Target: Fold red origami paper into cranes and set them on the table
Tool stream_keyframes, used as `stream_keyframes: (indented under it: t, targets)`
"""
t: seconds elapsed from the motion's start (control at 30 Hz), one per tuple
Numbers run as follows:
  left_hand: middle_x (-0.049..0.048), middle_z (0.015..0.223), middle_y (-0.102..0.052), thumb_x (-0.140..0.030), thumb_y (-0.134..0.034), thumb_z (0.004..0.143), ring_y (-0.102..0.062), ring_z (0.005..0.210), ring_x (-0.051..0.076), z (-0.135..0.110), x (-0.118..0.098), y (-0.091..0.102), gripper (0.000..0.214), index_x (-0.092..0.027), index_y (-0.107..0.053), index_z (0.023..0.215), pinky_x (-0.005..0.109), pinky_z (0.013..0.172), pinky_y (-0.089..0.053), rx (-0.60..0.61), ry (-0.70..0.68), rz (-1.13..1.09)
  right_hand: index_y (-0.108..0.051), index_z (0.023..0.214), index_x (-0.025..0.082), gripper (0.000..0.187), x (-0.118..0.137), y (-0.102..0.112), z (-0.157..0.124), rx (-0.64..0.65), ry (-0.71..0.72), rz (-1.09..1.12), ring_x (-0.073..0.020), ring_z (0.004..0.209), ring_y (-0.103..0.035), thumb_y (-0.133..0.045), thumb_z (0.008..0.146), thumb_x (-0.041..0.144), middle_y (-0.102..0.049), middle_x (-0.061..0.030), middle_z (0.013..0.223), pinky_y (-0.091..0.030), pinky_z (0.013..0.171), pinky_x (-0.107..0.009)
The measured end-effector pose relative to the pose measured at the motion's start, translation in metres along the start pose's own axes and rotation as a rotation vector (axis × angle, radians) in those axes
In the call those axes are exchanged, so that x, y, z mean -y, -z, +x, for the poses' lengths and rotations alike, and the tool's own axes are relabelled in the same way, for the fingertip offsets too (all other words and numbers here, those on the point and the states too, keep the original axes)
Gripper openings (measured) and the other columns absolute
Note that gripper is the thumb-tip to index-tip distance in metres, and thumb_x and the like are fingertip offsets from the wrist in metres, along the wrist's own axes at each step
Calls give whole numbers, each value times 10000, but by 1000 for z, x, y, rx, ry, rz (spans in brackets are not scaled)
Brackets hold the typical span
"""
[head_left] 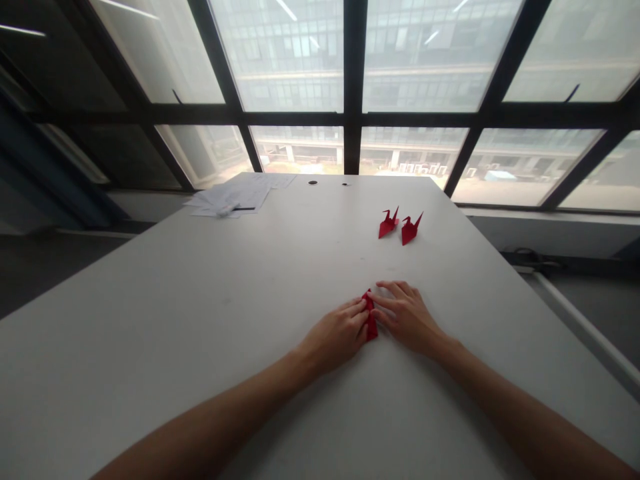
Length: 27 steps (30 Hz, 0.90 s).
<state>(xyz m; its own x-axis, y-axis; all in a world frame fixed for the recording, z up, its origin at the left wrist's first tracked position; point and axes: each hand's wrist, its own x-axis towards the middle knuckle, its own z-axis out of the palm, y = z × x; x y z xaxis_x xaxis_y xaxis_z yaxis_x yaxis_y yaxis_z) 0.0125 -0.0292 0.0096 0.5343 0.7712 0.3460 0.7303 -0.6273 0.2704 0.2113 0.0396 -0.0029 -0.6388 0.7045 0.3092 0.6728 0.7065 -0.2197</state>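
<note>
A small folded piece of red paper (371, 321) lies on the white table (200, 320) between my two hands. My left hand (336, 335) presses its fingertips on the paper's left side, fingers held together. My right hand (406, 315) pinches the paper's right edge with thumb and forefinger, the other fingers lying flat on the table. Farther back, two finished red paper cranes (389, 223) (410, 229) stand side by side, clear of both hands.
A loose stack of white sheets (235, 197) with a dark pen lies at the table's far left corner. Two small dark holes (313, 182) sit near the far edge. Large dark-framed windows (353, 87) rise behind the table, which ends close on the right.
</note>
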Motion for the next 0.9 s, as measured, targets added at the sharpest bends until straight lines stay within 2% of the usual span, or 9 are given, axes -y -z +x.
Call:
stream_keyframes:
  t: [0.1, 0.27, 0.43, 0.57, 0.7, 0.8, 0.9]
  targets:
    - [134, 1325, -630, -168, -472, 970, -522, 1325, 216, 0, 0, -1, 293, -118, -622, 1217, 369, 1161, -405, 0, -7, 7, -621, 1301, 350, 349, 2, 1, -1, 21, -5, -29, -300, 1259, -461, -517, 973, 406, -538, -74, 1419, -375, 1016, -489]
    - [155, 1349, -610, -163, -494, 955, -517, 1332, 231, -1, 1, -3, 309, -98, -605, 1236, 383, 1160, -406, 2, 3, 41, -599, 1337, 296, 383, 0, 2, 2, -28, -25, -9, -288, 1276, -451, -503, 978, 390, -530, -93, 1428, -374, 1046, -467]
    - [166, 1355, -602, -161, -482, 961, -507, 1340, 239, -2, 1, -6, 308, -86, -600, 1236, 381, 1157, -410, -4, -24, 71, -548, 1386, 333, 422, -1, -1, 2, 57, -9, -79, -326, 1349, -383, -450, 991, 444, -428, -88, 1527, -332, 1070, -531]
    - [163, 1329, -621, -158, -480, 957, -513, 1335, 237, -3, 1, -7, 298, -97, -609, 1219, 389, 1154, -414, -9, -21, 59, -493, 1435, 305, 474, -1, -5, 2, 82, -52, -123, -330, 1375, -362, -379, 1008, 476, -408, -104, 1543, -286, 1098, -562]
    - [172, 1331, -619, -162, -474, 961, -515, 1334, 245, -3, 0, -6, 298, -96, -611, 1217, 404, 1143, -428, -15, -20, 59, -445, 1472, 243, 528, -1, -4, 3, 48, -88, -99, -321, 1372, -370, -402, 998, 473, -404, -118, 1545, -296, 1106, -545]
    - [178, 1336, -612, -166, -474, 970, -501, 1346, 245, -2, -1, -5, 279, -96, -616, 1200, 404, 1150, -419, -14, -27, 68, -443, 1473, 284, 495, 0, -2, 3, 55, -5, -74, -302, 1393, -349, -410, 1003, 437, -377, -83, 1568, -287, 1123, -524]
    - [176, 1358, -594, -161, -485, 971, -487, 1359, 241, -2, -2, -6, 270, -102, -607, 1205, 397, 1163, -401, -13, -39, 90, -486, 1440, 330, 451, 2, -2, 1, 86, 64, -85, -307, 1419, -319, -409, 1008, 433, -356, -66, 1582, -242, 1143, -551]
